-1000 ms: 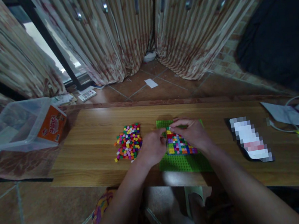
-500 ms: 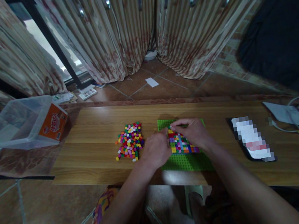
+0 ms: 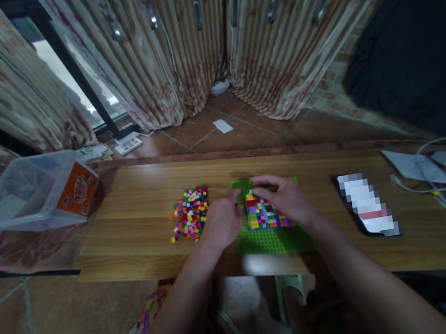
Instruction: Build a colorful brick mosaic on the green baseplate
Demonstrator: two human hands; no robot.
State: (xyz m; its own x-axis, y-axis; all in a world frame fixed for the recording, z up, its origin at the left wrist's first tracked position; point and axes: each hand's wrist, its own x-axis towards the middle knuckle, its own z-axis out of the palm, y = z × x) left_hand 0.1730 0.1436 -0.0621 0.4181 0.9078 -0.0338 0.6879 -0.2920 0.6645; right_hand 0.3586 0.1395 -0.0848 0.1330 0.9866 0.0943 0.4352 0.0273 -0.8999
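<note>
The small bright bricks [image 3: 265,214] sit in tight rows on the green board [image 3: 277,242], nearer its middle than its edges. They make a patch of many colors, and your hand hides part of its right side.

Your right hand [image 3: 284,195] is over the right part of the board, with its thumb and first finger by the far edge of the patch. Your left hand [image 3: 223,220] is at the board's left edge, fingers bent in. You can't tell from here if either hand's fingers pinch a brick, as the bricks are too tiny and the fingers cover them.

Your right wrist hangs low over the patch, so it could bump a brick loose. If a brick goes down crooked, it may not sit flat, and a hard push on one side could make the board slide.

Left of the board is a loose pile [image 3: 191,214] of bricks, right next to your left hand. A careless swing of that hand could knock some across the worktop [image 3: 130,221]. Right of the board, well apart, lies a phone [image 3: 367,206]. Far left of the board is a clear plastic bin [image 3: 36,191].
</note>
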